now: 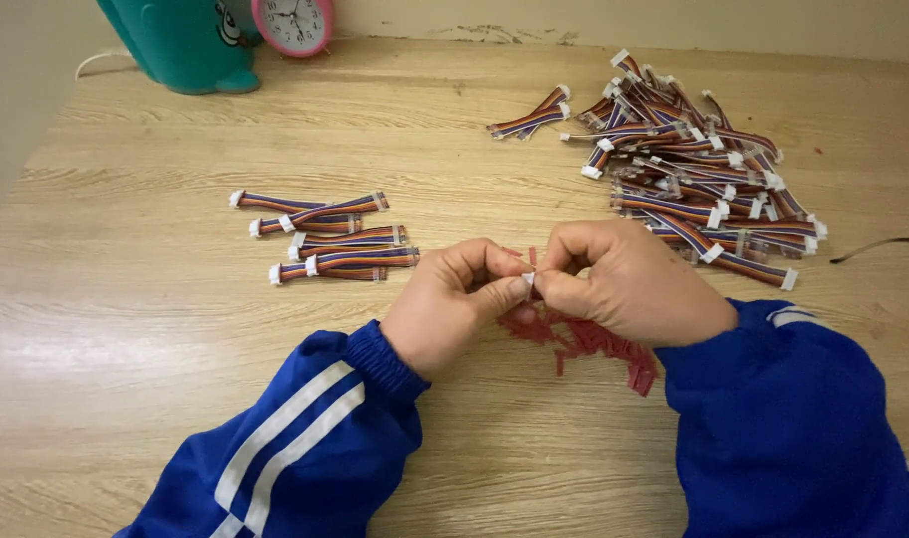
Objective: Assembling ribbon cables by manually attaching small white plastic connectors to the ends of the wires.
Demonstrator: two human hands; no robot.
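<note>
The fingers (514,287) of both hands are pinched on a small white plug (528,280), held up for close work. Red scraps (599,344) lie beneath; sorted cables (330,239) are kept left, a heap (698,169) right, on the table (126,299).

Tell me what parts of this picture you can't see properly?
- Head view: the small white piece pinched between left hand and right hand is mostly covered by fingers.
- Red scraps run under the right hand.
- Pink clock and teal object are cut by the top edge.
</note>
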